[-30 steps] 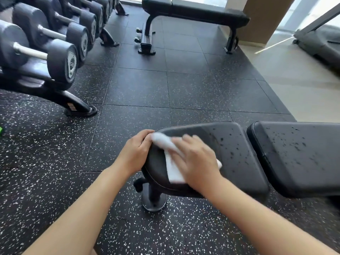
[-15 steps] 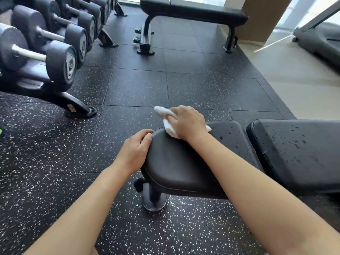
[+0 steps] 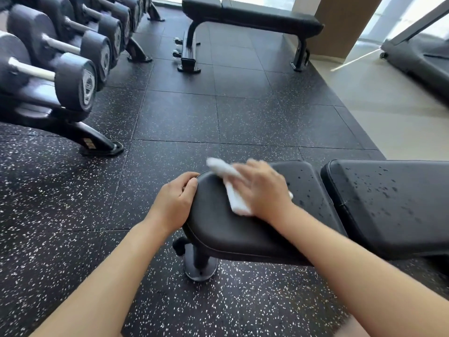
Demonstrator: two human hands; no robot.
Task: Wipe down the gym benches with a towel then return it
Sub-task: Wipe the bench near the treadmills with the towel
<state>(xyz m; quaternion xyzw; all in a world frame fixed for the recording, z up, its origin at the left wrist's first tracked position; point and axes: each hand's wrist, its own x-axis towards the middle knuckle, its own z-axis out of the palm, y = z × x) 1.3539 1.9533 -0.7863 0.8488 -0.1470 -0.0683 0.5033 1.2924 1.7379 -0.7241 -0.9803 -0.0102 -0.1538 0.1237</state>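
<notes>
Here, white towel [image 3: 232,190] flat under right hand [image 3: 263,188] on bench seat [image 3: 226,229].

Near bench seat pad [image 3: 218,229]: white towel [image 3: 234,199] flat on top, far end over the edge. Droplets on back pad [image 3: 388,205], right.

White cloth towel [image 3: 233,190] on smooth, slightly glossy black bench pad [image 3: 226,224]; speckled rubber floor [image 3: 170,117]

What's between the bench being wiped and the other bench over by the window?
In the head view, only bare speckled rubber floor lies between the near bench and the far bench. The dumbbell rack stands off to the left.
</notes>
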